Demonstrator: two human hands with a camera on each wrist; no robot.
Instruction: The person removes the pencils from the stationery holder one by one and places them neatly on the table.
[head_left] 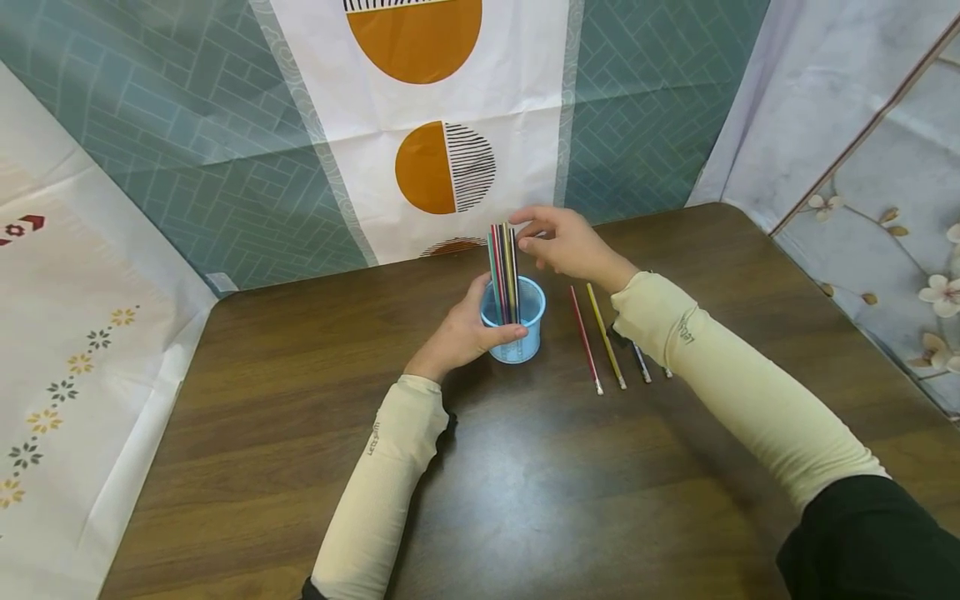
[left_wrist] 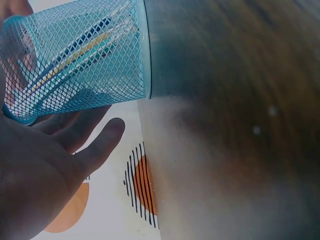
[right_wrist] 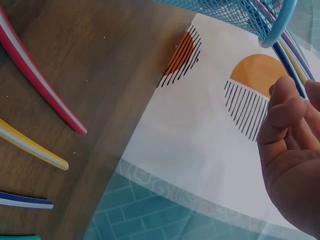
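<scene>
Several thin coloured pencils (head_left: 504, 271) are already standing upright in the light-blue mesh cup (head_left: 517, 329), which is sitting on the dark wooden desk (head_left: 525, 483) toward its far edge, roughly midway between the left and right sides. By my reading the loading is well along but not finished. A red pencil (head_left: 584, 338) and a yellow pencil (head_left: 605, 335) are lying side by side on the desk just right of the cup. A blue-and-white pencil (head_left: 641, 362) and at least one more are lying partly hidden under the right forearm.

The left hand (head_left: 468, 329) is curling around the near left side of the cup, thumb across its front wall, steadying it. The right hand (head_left: 566, 242) is hovering at the tops of the standing pencils, thumb and fingertips closing on the rightmost one. The head view suggests a pinch, though I cannot tell for certain that the contact is firm. The loose pencils are lying beneath and beside the right wrist, apart from both hands.
</scene>
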